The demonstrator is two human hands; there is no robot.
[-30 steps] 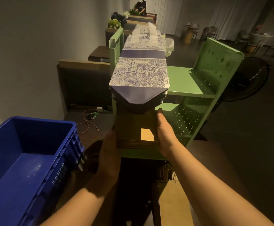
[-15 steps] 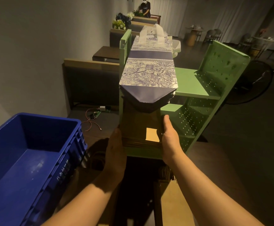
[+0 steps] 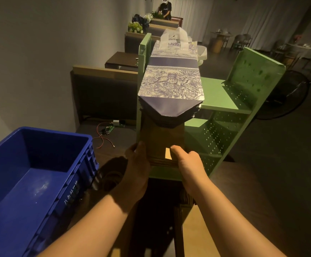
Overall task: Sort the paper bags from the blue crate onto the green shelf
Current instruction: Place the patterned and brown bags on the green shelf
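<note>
We grip a stack of brown bags on the green shelf, left hand and right hand curled round its sides, below the blue-patterned bags. Left of the shelf sits the blue crate.

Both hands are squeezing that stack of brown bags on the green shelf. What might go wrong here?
1. The brown paper bags stick out past the green shelf edge, so they might slide off if the left hand and right hand let go too soon.
2. The blue patterned bags above also overhang their level; a bump from below could tip them.
3. The light is dim, so misaligned edges are easy to miss.
</note>
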